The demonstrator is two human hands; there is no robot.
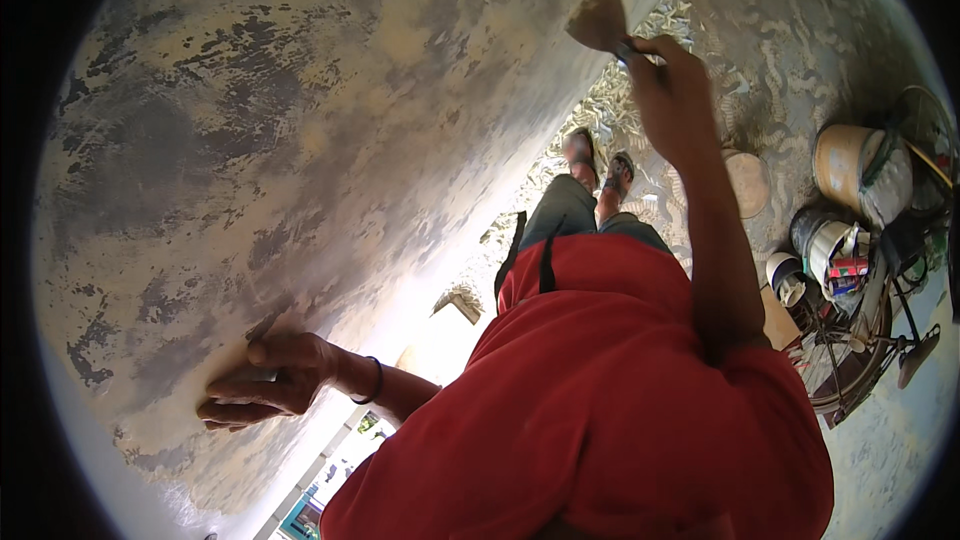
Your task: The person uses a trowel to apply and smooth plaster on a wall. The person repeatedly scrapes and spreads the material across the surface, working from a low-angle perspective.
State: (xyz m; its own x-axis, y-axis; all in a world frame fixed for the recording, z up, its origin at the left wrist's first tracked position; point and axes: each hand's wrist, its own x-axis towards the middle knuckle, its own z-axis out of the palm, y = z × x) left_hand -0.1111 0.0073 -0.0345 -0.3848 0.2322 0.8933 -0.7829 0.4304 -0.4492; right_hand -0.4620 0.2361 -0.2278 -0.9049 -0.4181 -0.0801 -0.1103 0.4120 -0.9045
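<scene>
My right hand [675,100] is closed round the handle of a putty knife [600,18]. Its broad, brownish blade points up and left, close to the patchy grey and beige wall [330,130]; I cannot tell if it touches. Lower on the left, my left hand [265,380] is at the wall, its thumb and fingers bent round something. A small greyish piece shows between them, and a dark edge sticks out above the thumb. Most of that thing is hidden, so its kind is unclear. A dark band circles my left wrist.
Pale flakes [610,105] litter the floor along the wall's foot, around my sandalled feet [618,175]. To the right stand a tan bucket [840,165], a round pale disc [746,183], containers with odds and ends [838,258] and a bicycle wheel [850,370].
</scene>
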